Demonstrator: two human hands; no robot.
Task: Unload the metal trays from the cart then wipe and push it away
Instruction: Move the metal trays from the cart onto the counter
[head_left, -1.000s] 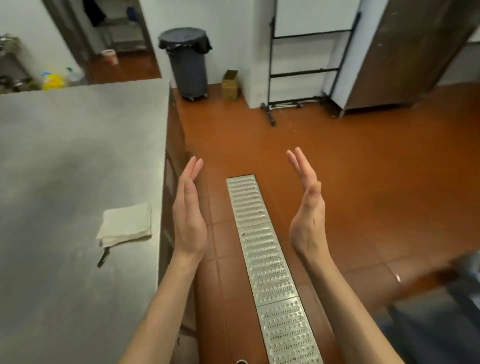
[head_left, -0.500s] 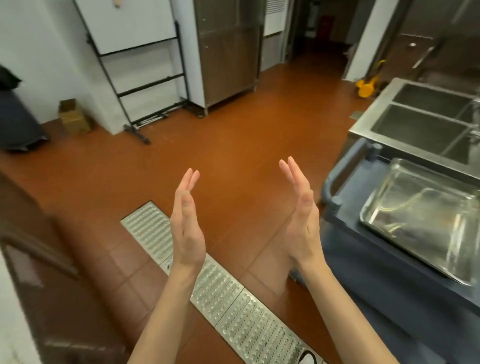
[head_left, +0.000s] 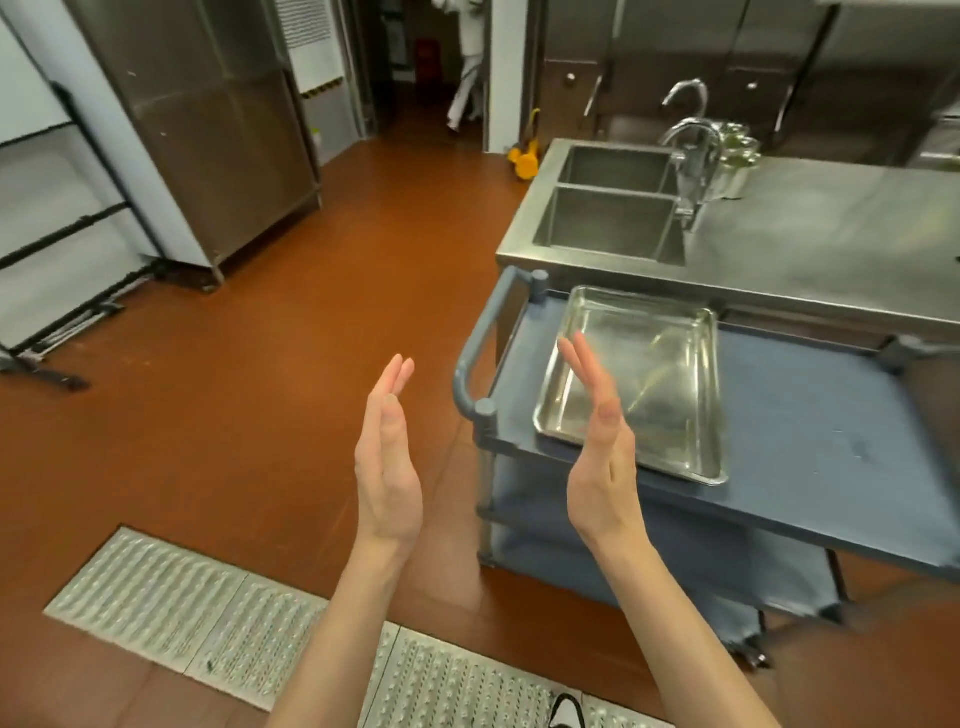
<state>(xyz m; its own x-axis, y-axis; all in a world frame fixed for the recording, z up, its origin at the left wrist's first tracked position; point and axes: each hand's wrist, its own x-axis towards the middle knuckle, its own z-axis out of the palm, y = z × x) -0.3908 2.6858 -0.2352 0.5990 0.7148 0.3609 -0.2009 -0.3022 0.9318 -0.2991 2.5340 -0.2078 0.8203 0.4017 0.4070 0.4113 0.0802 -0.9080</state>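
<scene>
- The left hand (head_left: 387, 467) is raised at lower centre of the frame, fingers straight and together, palm turned inward; it holds nothing and touches nothing.
- The right hand (head_left: 602, 467) mirrors it just to the right, fingers straight, palm facing the left hand, empty; the two hands are apart.
- A metal tray (head_left: 654, 374) lies flat on the top shelf of the grey-blue cart (head_left: 831, 415) at centre right, near the cart's handle end; the right hand's fingertips overlap it in view, but contact cannot be told.
- The cart stands just beside a steel counter (head_left: 831, 239) with a double sink (head_left: 608, 208) in the upper right.
- A metal floor drain grate (head_left: 182, 592) runs along the lower left.
</scene>
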